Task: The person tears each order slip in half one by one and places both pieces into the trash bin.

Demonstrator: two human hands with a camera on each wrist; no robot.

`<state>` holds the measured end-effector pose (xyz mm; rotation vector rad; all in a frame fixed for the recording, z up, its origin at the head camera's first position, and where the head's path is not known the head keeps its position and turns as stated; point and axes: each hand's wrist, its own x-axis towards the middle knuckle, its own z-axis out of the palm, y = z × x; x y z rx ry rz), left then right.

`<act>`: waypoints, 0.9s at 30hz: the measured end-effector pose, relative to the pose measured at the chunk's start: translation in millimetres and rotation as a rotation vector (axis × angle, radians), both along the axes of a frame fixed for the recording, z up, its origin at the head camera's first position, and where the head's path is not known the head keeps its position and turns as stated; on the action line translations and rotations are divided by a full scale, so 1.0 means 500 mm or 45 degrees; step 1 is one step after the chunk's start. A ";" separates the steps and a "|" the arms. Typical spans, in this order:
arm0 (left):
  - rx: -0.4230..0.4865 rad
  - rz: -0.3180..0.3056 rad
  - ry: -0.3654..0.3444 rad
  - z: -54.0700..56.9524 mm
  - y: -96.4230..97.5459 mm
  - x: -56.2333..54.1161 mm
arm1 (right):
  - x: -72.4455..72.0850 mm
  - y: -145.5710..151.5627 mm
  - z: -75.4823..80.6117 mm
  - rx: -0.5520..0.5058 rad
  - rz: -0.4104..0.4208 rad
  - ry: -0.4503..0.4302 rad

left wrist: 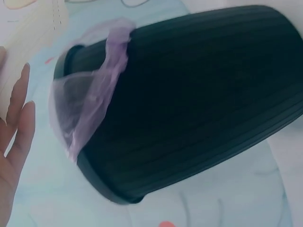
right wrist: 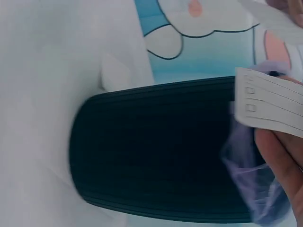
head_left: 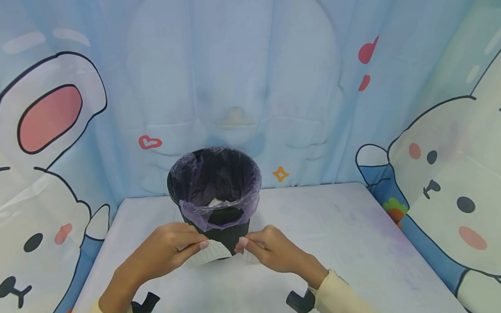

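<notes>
Sleeves, cream ones, come in at the bottom, with the left hand and right hand just past them. Each hand pinches its own piece of paper between thumb and fingers, the left paper and the right paper, with a narrow gap between the two, in front of the bin. White bench stretches out either side, way more room on the right, and the bin stands near the back edge.

Bin's dark and upright, and its purple liner is folded over the rim. There's a bit of white stuff down inside, can't tell exactly what. Behind it all hangs a blue cartoon curtain.

Right wrist cam gets you the ruled lines and little printed boxes on the right paper, plus a pale flat piece by the bin's base, which the head view doesn't show.
</notes>
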<state>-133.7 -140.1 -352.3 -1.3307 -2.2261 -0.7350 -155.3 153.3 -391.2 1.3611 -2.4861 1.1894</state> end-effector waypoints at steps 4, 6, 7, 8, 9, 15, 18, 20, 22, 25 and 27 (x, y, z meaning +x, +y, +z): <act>0.088 0.024 0.055 0.013 -0.011 -0.010 | -0.009 -0.001 0.045 -0.216 -0.040 0.169; 0.118 0.041 0.069 0.020 -0.013 -0.013 | -0.017 -0.001 0.064 -0.288 -0.073 0.226; 0.131 0.051 0.077 0.023 -0.014 -0.014 | -0.020 -0.002 0.074 -0.314 -0.092 0.254; 0.144 0.060 0.082 0.027 -0.015 -0.015 | -0.024 -0.003 0.083 -0.335 -0.115 0.278; 0.155 0.074 0.094 0.030 -0.015 -0.017 | -0.029 -0.004 0.091 -0.353 -0.138 0.295; 0.258 0.155 0.184 0.045 -0.015 -0.031 | -0.054 -0.018 0.128 -0.426 -0.261 0.353; 0.328 0.183 0.202 0.052 -0.014 -0.038 | -0.068 -0.027 0.137 -0.441 -0.293 0.361; 0.365 0.227 0.207 0.057 -0.014 -0.041 | -0.077 -0.033 0.141 -0.448 -0.314 0.362; 0.396 0.275 0.210 0.062 -0.014 -0.044 | -0.085 -0.037 0.144 -0.457 -0.333 0.354; 0.428 0.340 0.244 0.066 -0.012 -0.048 | -0.094 -0.044 0.145 -0.466 -0.357 0.339; 0.454 0.371 0.271 0.066 -0.011 -0.053 | -0.098 -0.048 0.146 -0.471 -0.364 0.315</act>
